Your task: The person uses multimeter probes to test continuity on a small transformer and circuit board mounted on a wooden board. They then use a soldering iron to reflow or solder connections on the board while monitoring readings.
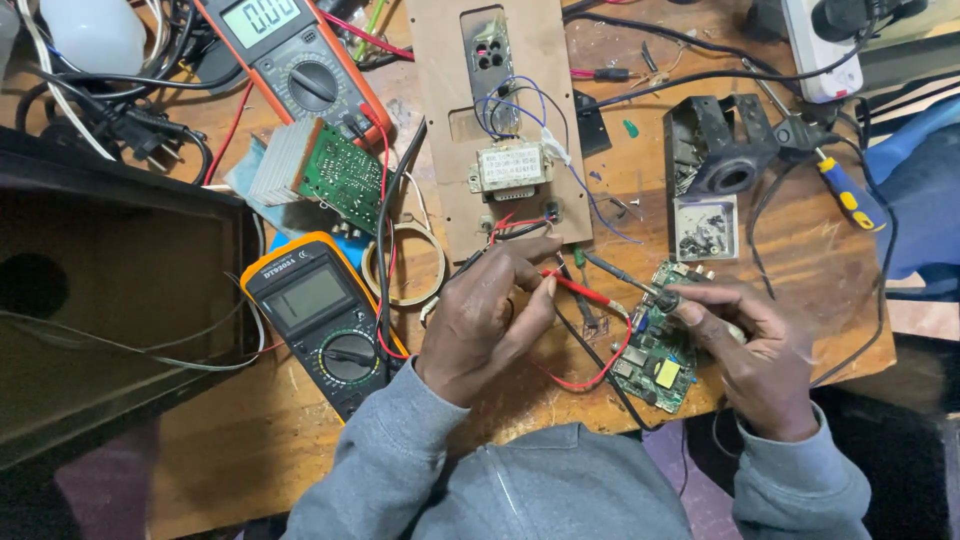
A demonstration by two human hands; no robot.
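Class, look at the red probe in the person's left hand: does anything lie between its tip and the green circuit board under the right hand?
Nothing visible blocks it. The red probe in the left hand points straight toward the green circuit board, steadied by the right hand; only loose red and black leads lie below.

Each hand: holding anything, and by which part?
Left hand pinches the red probe at its rear. Right hand grips the green circuit board by its right edge.
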